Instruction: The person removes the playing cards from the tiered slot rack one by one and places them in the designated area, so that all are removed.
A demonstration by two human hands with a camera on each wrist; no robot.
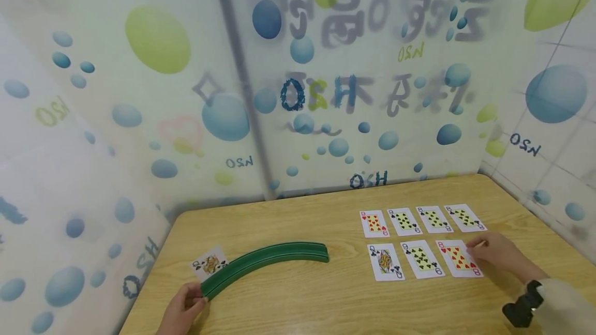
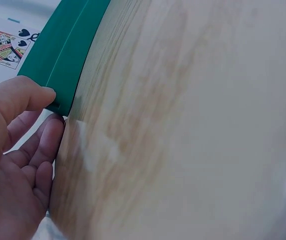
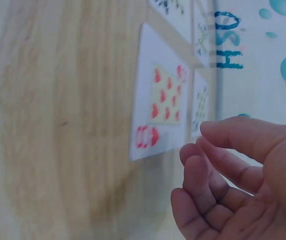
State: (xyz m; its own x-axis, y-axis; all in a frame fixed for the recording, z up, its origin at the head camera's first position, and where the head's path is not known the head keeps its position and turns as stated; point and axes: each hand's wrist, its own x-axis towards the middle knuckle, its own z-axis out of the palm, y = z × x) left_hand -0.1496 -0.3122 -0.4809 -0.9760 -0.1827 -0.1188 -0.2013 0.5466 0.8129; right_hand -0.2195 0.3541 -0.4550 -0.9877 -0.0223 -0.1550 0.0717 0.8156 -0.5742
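My left hand (image 1: 182,308) pinches the near left end of a curved green card holder (image 1: 267,254), thumb on top in the left wrist view. Behind that end lies a queen of spades (image 1: 209,263), partly covered by the holder in the head view. My right hand (image 1: 500,255) is at the right edge of an eight of hearts (image 1: 458,258), fingers loosely bent. In the right wrist view its fingertips (image 3: 195,170) stand beside the card with nothing held between them. The eight of hearts lies face up at the right end of the front row.
Left of it in the front row are a black nine (image 1: 422,259) and a queen of clubs (image 1: 385,262). A back row holds a nine of hearts (image 1: 374,224) and several black cards (image 1: 434,219). The wooden table (image 1: 302,304) meets a patterned wall (image 1: 326,159) behind.
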